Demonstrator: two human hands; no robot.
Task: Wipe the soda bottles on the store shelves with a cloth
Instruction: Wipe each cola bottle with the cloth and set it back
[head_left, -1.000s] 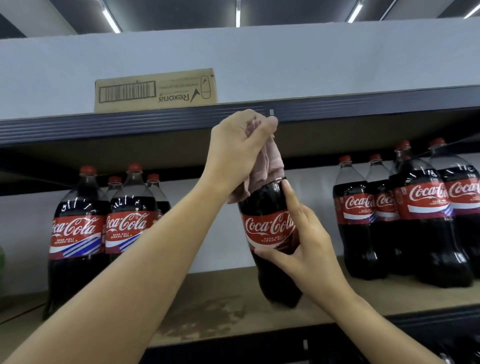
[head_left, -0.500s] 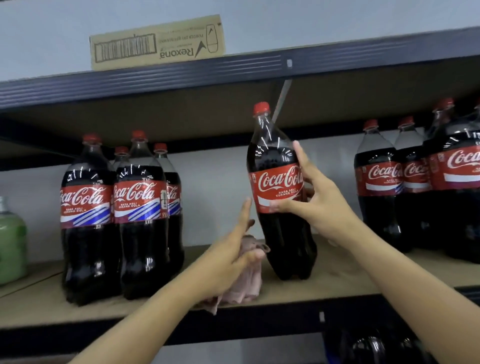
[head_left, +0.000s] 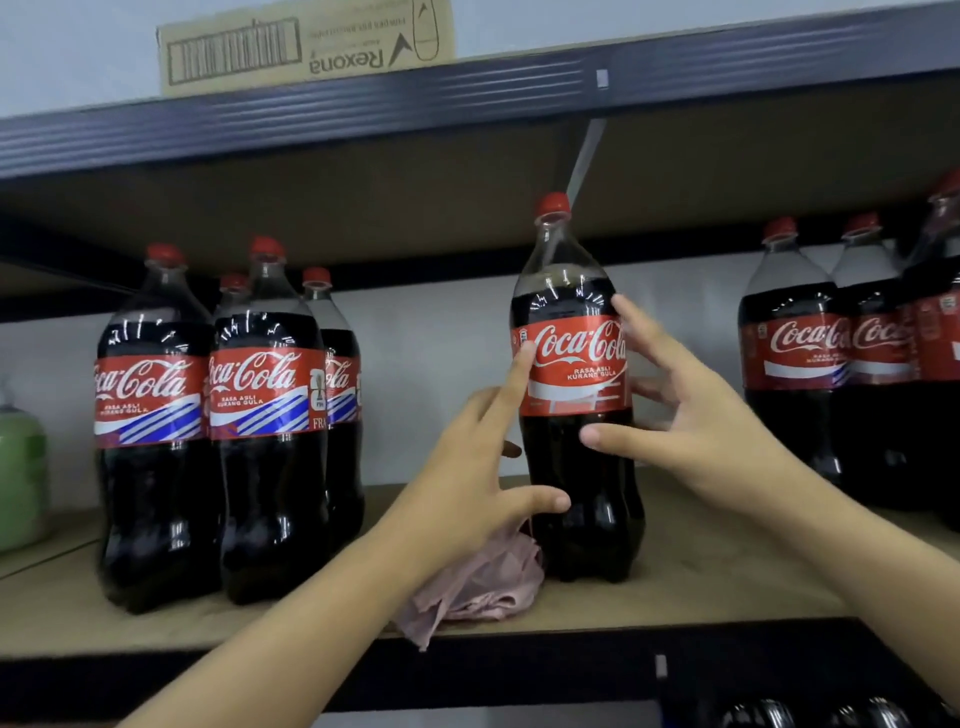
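A large Coca-Cola bottle (head_left: 571, 395) with a red cap stands upright on the wooden shelf (head_left: 727, 582), in the gap between two groups of bottles. My left hand (head_left: 467, 483) has its fingers spread, and its index fingertip touches the left edge of the label. My right hand (head_left: 696, 421) is spread around the bottle's right side, thumb across the front and index finger along the label's edge. A crumpled pink cloth (head_left: 483, 587) lies on the shelf at the bottle's foot, below my left hand, and neither hand holds it.
Several Coca-Cola bottles (head_left: 265, 415) stand at the left and more bottles (head_left: 810, 364) at the right. A green container (head_left: 21, 478) sits at the far left. The upper shelf (head_left: 467, 98) carries a Rexona carton (head_left: 306, 47). More bottle tops show below at the bottom right.
The bottle went from being wiped in the air to standing on the shelf. My left hand put the cloth down and rose to the label. My right hand's grip has loosened.
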